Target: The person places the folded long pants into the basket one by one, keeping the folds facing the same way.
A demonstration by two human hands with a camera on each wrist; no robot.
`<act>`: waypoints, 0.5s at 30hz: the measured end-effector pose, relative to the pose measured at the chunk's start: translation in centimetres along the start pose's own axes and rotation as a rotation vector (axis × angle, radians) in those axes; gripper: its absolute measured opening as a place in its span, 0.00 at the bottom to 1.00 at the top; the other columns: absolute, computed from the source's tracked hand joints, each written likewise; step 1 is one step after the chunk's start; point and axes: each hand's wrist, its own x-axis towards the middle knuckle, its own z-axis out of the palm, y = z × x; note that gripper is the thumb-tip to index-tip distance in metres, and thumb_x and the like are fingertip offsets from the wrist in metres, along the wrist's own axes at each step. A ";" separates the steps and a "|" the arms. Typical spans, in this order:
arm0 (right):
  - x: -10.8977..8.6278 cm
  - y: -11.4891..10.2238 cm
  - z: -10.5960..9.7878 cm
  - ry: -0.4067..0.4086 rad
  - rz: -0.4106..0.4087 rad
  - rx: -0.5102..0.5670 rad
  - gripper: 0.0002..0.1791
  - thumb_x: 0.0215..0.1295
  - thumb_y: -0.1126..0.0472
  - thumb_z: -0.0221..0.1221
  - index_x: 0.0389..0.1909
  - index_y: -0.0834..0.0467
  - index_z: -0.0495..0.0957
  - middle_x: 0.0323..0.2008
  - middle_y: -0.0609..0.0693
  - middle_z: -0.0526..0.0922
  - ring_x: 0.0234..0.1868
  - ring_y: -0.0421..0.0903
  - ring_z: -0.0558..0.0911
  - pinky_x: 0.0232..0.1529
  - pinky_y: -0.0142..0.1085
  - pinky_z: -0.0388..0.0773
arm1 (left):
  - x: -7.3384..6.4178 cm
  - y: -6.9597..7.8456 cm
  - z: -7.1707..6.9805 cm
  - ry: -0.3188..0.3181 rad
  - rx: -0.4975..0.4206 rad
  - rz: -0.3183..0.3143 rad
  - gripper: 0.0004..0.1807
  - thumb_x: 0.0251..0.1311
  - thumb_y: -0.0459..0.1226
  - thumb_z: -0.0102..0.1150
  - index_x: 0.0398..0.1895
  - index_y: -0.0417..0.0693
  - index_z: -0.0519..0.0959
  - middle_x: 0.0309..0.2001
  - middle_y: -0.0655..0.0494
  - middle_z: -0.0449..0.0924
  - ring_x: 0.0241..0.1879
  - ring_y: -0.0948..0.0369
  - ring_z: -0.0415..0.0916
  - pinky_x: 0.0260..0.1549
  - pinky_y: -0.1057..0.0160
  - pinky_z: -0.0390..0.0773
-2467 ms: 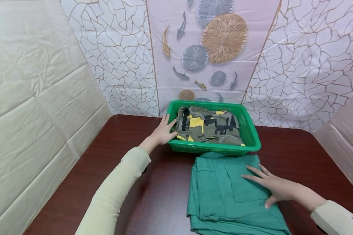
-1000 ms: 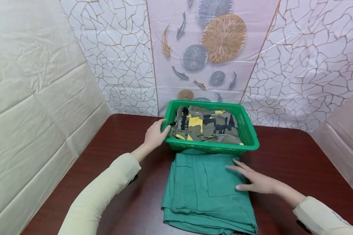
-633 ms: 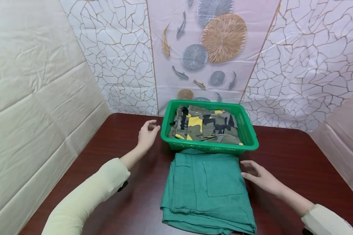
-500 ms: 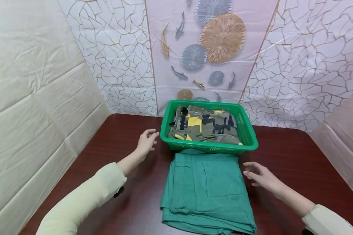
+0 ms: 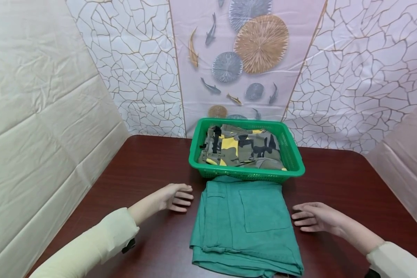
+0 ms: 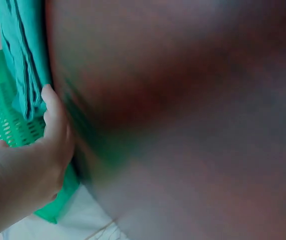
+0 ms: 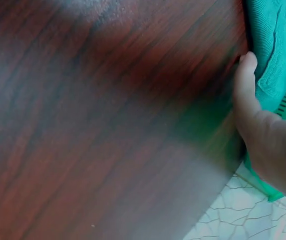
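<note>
A folded green garment (image 5: pixel 243 224) with a stitched pocket outline lies flat on the table, directly in front of the green basket (image 5: pixel 246 173). Inside the basket is a folded camouflage garment (image 5: pixel 244 148) in grey-green, black and yellow. On the garment's left side my left hand (image 5: pixel 175 197) hovers with its fingers spread loosely, a short gap from the cloth. To the right, my right hand (image 5: pixel 316 218) has relaxed, slightly bent fingers and holds nothing. Both wrist views show the green cloth (image 6: pixel 27 55) and basket near the hands; the left wrist view is blurred.
The dark red-brown wooden table (image 5: pixel 153 158) reaches back to a patterned cloth wall (image 5: pixel 142 69) behind the basket. A cream padded wall (image 5: pixel 45 127) borders its left side, and pale cloth (image 5: pixel 403 154) hangs along the right.
The green garment was shifted left. My left hand let go of the basket's left rim and came back toward the garment's left side. My right hand came off the cloth and now sits beside it.
</note>
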 end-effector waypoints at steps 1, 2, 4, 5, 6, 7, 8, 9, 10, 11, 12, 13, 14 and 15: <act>0.0 0.1 -0.1 -0.025 0.012 0.031 0.29 0.75 0.53 0.42 0.65 0.73 0.60 0.46 0.48 0.82 0.46 0.45 0.83 0.50 0.43 0.80 | -0.1 -0.3 0.0 -0.019 -0.019 -0.021 0.26 0.67 0.44 0.45 0.64 0.39 0.68 0.56 0.39 0.76 0.50 0.50 0.78 0.45 0.50 0.80; 0.0 0.2 -0.2 -0.047 0.024 0.062 0.28 0.75 0.53 0.42 0.64 0.72 0.62 0.46 0.48 0.82 0.47 0.45 0.83 0.51 0.43 0.79 | -0.2 -0.5 0.1 -0.040 -0.031 -0.040 0.27 0.67 0.45 0.45 0.64 0.38 0.67 0.56 0.40 0.77 0.50 0.50 0.79 0.47 0.50 0.80; 0.1 0.4 -0.4 -0.089 0.045 0.124 0.26 0.75 0.54 0.42 0.62 0.69 0.66 0.47 0.48 0.82 0.48 0.45 0.82 0.53 0.43 0.78 | -0.4 -0.9 0.1 -0.078 -0.052 -0.070 0.28 0.67 0.45 0.45 0.65 0.37 0.66 0.54 0.42 0.78 0.49 0.52 0.79 0.49 0.50 0.79; 0.1 0.5 -0.5 -0.111 0.054 0.153 0.25 0.75 0.54 0.42 0.61 0.68 0.67 0.47 0.48 0.82 0.49 0.44 0.82 0.54 0.43 0.78 | -0.4 -1.1 0.1 -0.094 -0.063 -0.082 0.28 0.67 0.45 0.45 0.65 0.36 0.66 0.53 0.44 0.79 0.49 0.53 0.79 0.49 0.50 0.78; 0.2 0.6 -0.5 -0.135 0.062 0.183 0.25 0.75 0.53 0.41 0.61 0.68 0.67 0.47 0.48 0.82 0.49 0.44 0.82 0.55 0.43 0.77 | -0.4 -1.3 0.2 -0.107 -0.074 -0.093 0.28 0.67 0.45 0.45 0.64 0.36 0.66 0.52 0.45 0.80 0.49 0.54 0.79 0.50 0.50 0.78; 0.2 0.7 -0.6 -0.161 0.067 0.211 0.25 0.76 0.53 0.40 0.62 0.68 0.67 0.47 0.48 0.81 0.50 0.44 0.81 0.56 0.43 0.76 | -0.4 -1.5 0.2 -0.121 -0.084 -0.101 0.28 0.67 0.44 0.45 0.64 0.35 0.66 0.51 0.46 0.80 0.49 0.54 0.79 0.51 0.51 0.78; 0.3 0.8 -0.7 -0.186 0.072 0.236 0.26 0.76 0.53 0.40 0.62 0.68 0.66 0.48 0.48 0.81 0.50 0.44 0.81 0.57 0.44 0.75 | -0.3 -1.7 0.2 -0.133 -0.096 -0.109 0.27 0.67 0.43 0.44 0.64 0.35 0.66 0.50 0.46 0.81 0.49 0.54 0.79 0.52 0.51 0.77; 0.4 0.9 -0.8 -0.210 0.076 0.259 0.26 0.76 0.53 0.39 0.63 0.69 0.65 0.48 0.48 0.81 0.51 0.44 0.81 0.58 0.44 0.75 | -0.3 -1.8 0.2 -0.145 -0.108 -0.118 0.26 0.68 0.42 0.44 0.64 0.34 0.66 0.50 0.47 0.81 0.50 0.54 0.79 0.53 0.51 0.77; 0.4 1.1 -0.8 -0.232 0.080 0.282 0.26 0.76 0.53 0.39 0.64 0.69 0.64 0.49 0.48 0.80 0.51 0.44 0.81 0.59 0.44 0.74 | -0.3 -1.9 0.2 -0.155 -0.117 -0.126 0.25 0.68 0.41 0.43 0.63 0.34 0.67 0.49 0.47 0.81 0.50 0.54 0.79 0.53 0.50 0.76; 0.5 1.2 -0.9 -0.250 0.083 0.301 0.27 0.76 0.53 0.38 0.64 0.69 0.64 0.49 0.48 0.80 0.52 0.44 0.80 0.60 0.44 0.73 | -0.2 -2.1 0.2 -0.165 -0.123 -0.133 0.24 0.69 0.40 0.43 0.63 0.34 0.67 0.49 0.48 0.81 0.51 0.54 0.79 0.54 0.50 0.76; 0.6 1.3 -0.9 -0.263 0.087 0.318 0.27 0.76 0.53 0.38 0.64 0.69 0.63 0.50 0.48 0.80 0.52 0.44 0.80 0.61 0.44 0.72 | -0.1 -2.2 0.2 -0.172 -0.129 -0.140 0.24 0.69 0.39 0.43 0.63 0.34 0.67 0.48 0.48 0.82 0.51 0.53 0.79 0.54 0.50 0.76; 0.7 1.4 -0.9 -0.269 0.090 0.330 0.26 0.76 0.53 0.38 0.64 0.69 0.63 0.50 0.48 0.80 0.52 0.44 0.80 0.61 0.45 0.72 | -0.1 -2.3 0.3 -0.179 -0.134 -0.145 0.23 0.69 0.38 0.43 0.63 0.34 0.68 0.49 0.47 0.81 0.52 0.53 0.79 0.54 0.50 0.76; 0.8 1.5 -0.8 -0.272 0.095 0.340 0.27 0.76 0.54 0.38 0.65 0.69 0.62 0.50 0.48 0.79 0.52 0.44 0.80 0.62 0.45 0.71 | 0.0 -2.4 0.3 -0.189 -0.133 -0.150 0.23 0.69 0.38 0.42 0.63 0.34 0.67 0.50 0.47 0.81 0.52 0.52 0.78 0.55 0.50 0.75; 0.9 1.6 -0.7 -0.270 0.099 0.344 0.27 0.76 0.53 0.38 0.65 0.69 0.61 0.50 0.48 0.79 0.52 0.44 0.80 0.62 0.45 0.71 | 0.0 -2.5 0.3 -0.197 -0.131 -0.152 0.23 0.70 0.38 0.42 0.63 0.34 0.67 0.52 0.45 0.80 0.54 0.52 0.78 0.56 0.50 0.75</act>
